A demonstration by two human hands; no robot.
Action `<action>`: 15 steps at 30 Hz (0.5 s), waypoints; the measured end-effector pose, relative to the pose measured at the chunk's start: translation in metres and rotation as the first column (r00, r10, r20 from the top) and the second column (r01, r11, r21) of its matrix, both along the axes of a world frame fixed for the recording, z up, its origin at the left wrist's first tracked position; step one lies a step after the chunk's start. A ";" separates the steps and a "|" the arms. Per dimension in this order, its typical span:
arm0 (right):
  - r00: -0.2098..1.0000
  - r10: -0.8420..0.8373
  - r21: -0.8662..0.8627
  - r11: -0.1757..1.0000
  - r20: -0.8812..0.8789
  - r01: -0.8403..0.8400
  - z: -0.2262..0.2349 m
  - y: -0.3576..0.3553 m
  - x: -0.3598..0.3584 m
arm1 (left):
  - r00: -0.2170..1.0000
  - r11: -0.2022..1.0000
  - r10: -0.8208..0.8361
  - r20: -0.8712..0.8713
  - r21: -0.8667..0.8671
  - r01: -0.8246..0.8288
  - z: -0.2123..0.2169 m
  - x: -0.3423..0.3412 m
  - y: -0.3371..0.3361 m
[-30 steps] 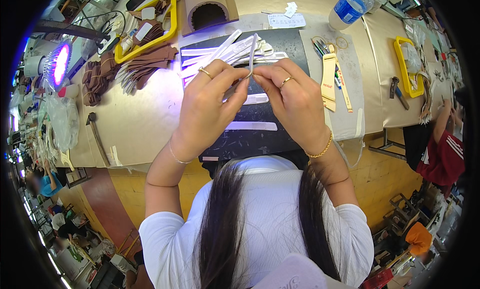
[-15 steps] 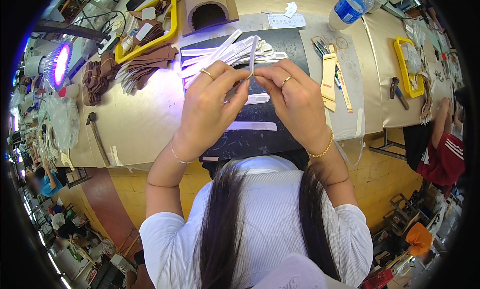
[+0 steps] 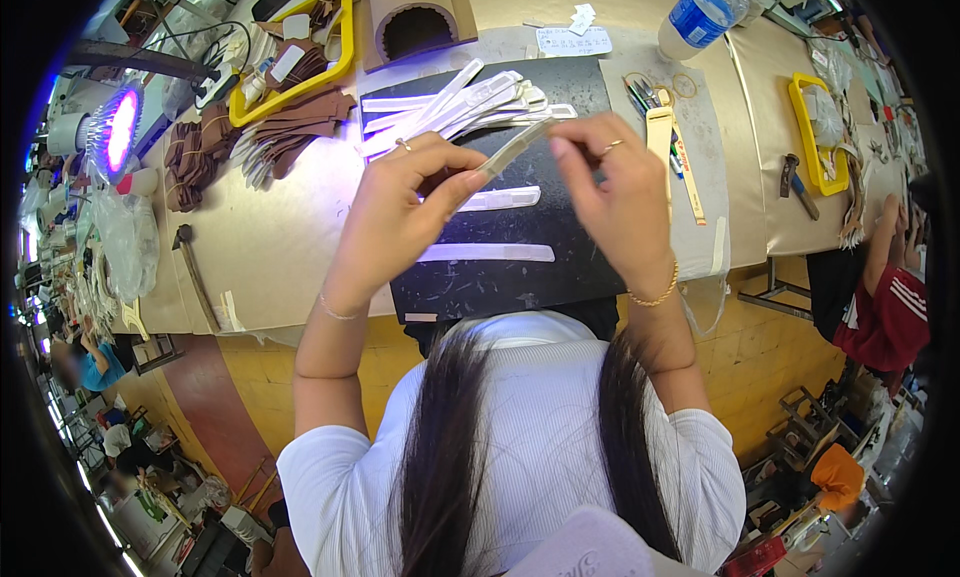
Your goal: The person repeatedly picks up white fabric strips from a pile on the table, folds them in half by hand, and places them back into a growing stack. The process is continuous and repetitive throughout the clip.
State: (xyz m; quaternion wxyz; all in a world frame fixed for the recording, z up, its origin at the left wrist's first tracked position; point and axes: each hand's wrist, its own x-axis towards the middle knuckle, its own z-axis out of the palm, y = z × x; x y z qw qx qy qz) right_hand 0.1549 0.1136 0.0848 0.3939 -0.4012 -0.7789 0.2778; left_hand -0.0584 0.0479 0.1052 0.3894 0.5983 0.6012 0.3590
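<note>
A pale, narrow strip (image 3: 518, 147) slants upward to the right between my two hands, above the black mat. My left hand (image 3: 400, 212) pinches its lower end between thumb and fingers. At the upper end, the thumb and forefinger of my right hand (image 3: 620, 192) close on the tip, slightly blurred. Behind them lies a fanned pile of white strips (image 3: 470, 102). Two single strips rest on the mat nearer to me: a shorter-looking one (image 3: 505, 198), partly hidden by my left hand, and a long flat one (image 3: 490, 252).
The black mat (image 3: 500, 287) covers the table's front middle. Left are brown leather pieces (image 3: 295, 132), a yellow tray (image 3: 345, 52), a lit lamp (image 3: 120, 127) and a hammer (image 3: 195, 277). Right are pens, cream strips (image 3: 657, 157), a bottle (image 3: 695, 22) and another hammer (image 3: 798, 187).
My hands have moved apart, the left lower and leftward, the right to the right. The strip, earlier standing upright and bent between my fingertips, now stretches slantwise between them.
</note>
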 end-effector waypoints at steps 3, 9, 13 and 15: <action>0.999 -0.036 -0.120 0.992 -0.018 0.034 -0.001 0.002 0.016 | 0.998 0.997 -0.021 0.067 -0.072 0.026 -0.016 -0.010 0.000; 0.990 0.127 -0.194 0.971 -0.064 -0.137 -0.004 -0.019 0.001 | 0.986 0.995 0.026 0.165 -0.102 -0.009 -0.016 0.009 0.000; 0.996 0.072 -0.161 0.984 -0.057 -0.080 -0.007 -0.022 -0.007 | 0.993 0.998 0.056 0.106 0.008 -0.057 -0.009 0.020 -0.002; 0.996 0.071 -0.158 0.984 -0.059 -0.080 -0.005 -0.023 -0.008 | 0.996 0.994 0.059 0.060 0.088 -0.064 -0.012 0.022 -0.004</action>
